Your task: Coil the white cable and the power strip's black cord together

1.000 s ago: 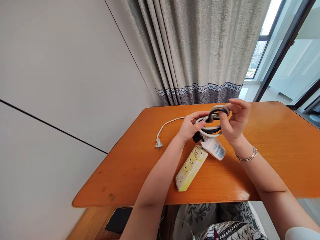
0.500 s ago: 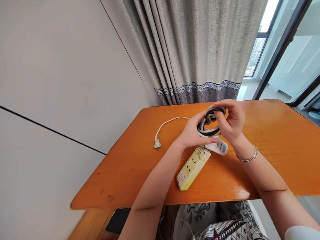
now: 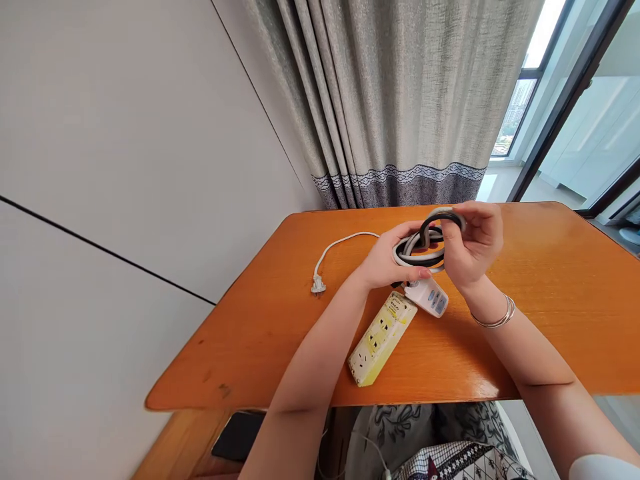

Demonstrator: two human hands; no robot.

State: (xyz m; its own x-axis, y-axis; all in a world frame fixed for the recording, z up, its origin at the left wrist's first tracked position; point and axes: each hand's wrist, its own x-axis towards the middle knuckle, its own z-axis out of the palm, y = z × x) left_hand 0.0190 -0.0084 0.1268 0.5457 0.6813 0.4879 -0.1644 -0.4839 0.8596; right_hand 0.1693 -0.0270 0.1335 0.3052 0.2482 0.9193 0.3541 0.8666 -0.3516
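Both hands hold a tangle of coiled black and white cables (image 3: 423,248) just above an orange wooden table (image 3: 550,280). My left hand (image 3: 387,261) grips the coil from the left, fingers curled under it. My right hand (image 3: 473,245) pinches the top loop of the black cable from the right; a silver bangle circles that wrist. A small white power strip with blue buttons (image 3: 429,295) hangs just under the coil. A yellowed power strip (image 3: 383,337) lies on the table below my hands. A white cord runs left to a white plug (image 3: 317,287).
A grey curtain (image 3: 400,100) hangs behind the table, with a plain wall on the left and a glass door (image 3: 590,120) on the right. A dark phone (image 3: 239,437) lies on a lower wooden surface under the table's near left edge. Patterned fabric (image 3: 450,460) shows at the bottom.
My hands have kept working the coil, and the right hand has lifted the black loop slightly higher. The small white strip has swung a little under the coil.
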